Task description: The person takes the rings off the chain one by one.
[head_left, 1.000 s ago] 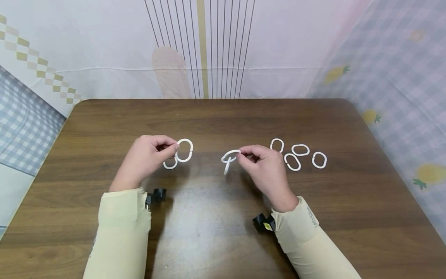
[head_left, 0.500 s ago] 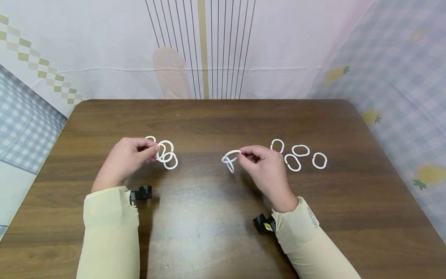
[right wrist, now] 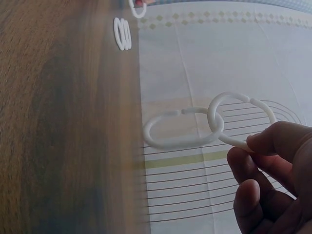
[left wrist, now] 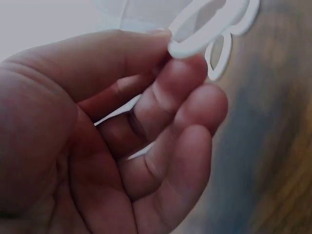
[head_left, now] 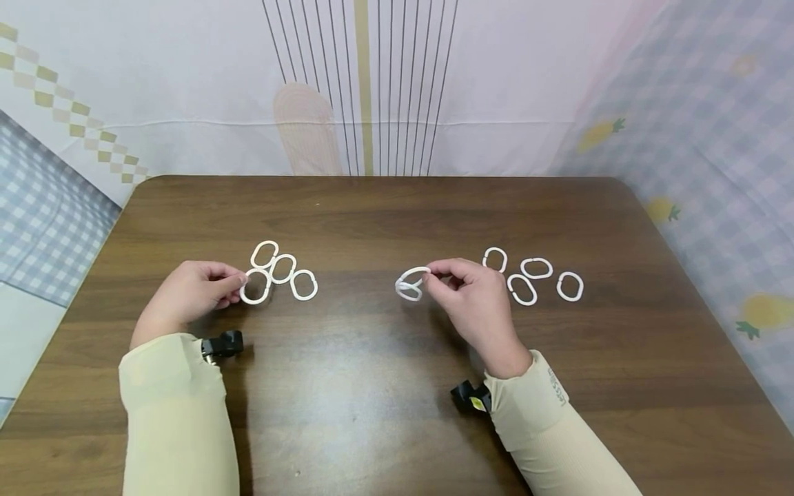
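Note:
My left hand pinches a white oval ring between thumb and forefinger, low over the table at the left. That ring overlaps a group of several similar rings in the head view. Near the middle, my right hand holds another white link ring by its edge, pinched between thumb and fingers. A second ring is looped through it and hangs from it. Both linked rings show a small split in their band in the right wrist view.
Several loose white rings lie to the right, just beyond my right hand. The brown wooden table meets a patterned cloth at the back and sides. A small black camera sits at my left wrist.
My left hand has moved left and slightly down with its ring, uncovering the rings lying there. My right hand stays in place while the ring hanging from its link swings.

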{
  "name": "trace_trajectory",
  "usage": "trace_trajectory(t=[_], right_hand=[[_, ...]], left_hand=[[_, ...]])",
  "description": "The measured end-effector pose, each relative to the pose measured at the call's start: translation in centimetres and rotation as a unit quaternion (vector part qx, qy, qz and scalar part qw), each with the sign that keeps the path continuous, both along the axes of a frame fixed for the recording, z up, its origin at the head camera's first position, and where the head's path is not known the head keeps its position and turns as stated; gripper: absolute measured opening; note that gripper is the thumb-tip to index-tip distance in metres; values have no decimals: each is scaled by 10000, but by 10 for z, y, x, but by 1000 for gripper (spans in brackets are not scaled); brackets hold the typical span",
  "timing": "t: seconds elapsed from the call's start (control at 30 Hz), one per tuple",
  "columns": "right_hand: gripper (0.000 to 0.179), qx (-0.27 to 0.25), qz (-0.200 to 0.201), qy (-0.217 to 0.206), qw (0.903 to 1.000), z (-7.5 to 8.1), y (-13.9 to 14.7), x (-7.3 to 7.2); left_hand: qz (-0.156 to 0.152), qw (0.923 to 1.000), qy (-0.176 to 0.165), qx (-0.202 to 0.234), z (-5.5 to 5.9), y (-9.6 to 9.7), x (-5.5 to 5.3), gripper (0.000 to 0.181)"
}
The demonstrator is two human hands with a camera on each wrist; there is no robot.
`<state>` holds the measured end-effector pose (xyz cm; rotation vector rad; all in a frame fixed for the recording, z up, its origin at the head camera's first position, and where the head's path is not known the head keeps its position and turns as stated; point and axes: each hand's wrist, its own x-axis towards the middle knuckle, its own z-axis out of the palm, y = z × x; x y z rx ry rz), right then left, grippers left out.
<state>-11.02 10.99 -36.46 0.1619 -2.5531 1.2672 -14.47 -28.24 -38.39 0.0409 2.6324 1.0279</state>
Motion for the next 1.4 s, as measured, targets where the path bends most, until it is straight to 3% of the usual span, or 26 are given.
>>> trace_trajectory(t=[0.3, 0.53, 0.63, 0.93, 1.23, 1.4], right_hand=[[8, -59, 17, 6, 10000, 0, 1, 0], [7, -30, 17, 31, 10000, 2, 1, 0], [7, -58, 24, 19, 10000, 3, 0, 0], [4, -169, -22, -78, 9998, 2, 0, 0], [4, -158, -24, -89, 9998, 4, -2, 2], [5, -163, -54, -110, 9998, 5, -2, 3]], left_hand=[[358, 9980, -523, 48, -6, -8, 0, 32], [710, 9963, -475, -94, -5, -9, 1, 37], [736, 9967, -328, -119, -4, -7, 2, 41], [606, 9953, 624, 423, 4, 19, -3, 36], [526, 9899, 860, 993, 13, 47, -3, 27], [428, 9877, 1118, 1007, 19, 58, -3, 23]])
